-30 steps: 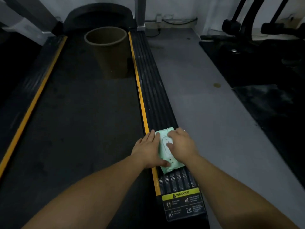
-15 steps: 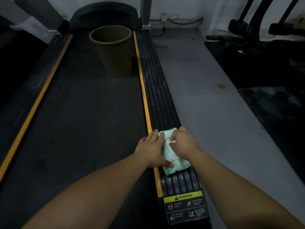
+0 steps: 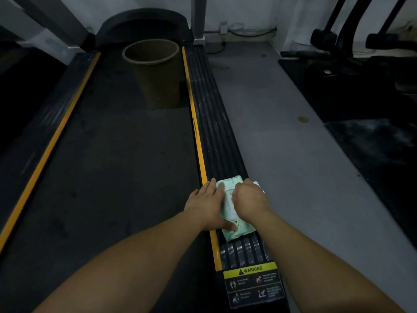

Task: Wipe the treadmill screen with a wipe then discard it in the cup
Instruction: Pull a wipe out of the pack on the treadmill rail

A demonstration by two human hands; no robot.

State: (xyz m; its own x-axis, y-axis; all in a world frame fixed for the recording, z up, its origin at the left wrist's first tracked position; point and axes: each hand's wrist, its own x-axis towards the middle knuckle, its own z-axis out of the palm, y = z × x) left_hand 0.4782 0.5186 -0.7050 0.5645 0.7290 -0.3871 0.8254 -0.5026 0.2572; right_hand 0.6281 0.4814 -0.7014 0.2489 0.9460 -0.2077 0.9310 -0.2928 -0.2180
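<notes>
Upper centre-left of frame: brown paper cup upright on the dark treadmill belt, touching or just beside the yellow stripe of the right-hand side rail, well apart from the hands. Lower centre: left hand flat, fingers spread, pressing the left edge of a pale green wipe pack lying on that ribbed rail. Right hand curled over the pack's top, fingertips hidden, grip cannot be told; warning label below.
</notes>
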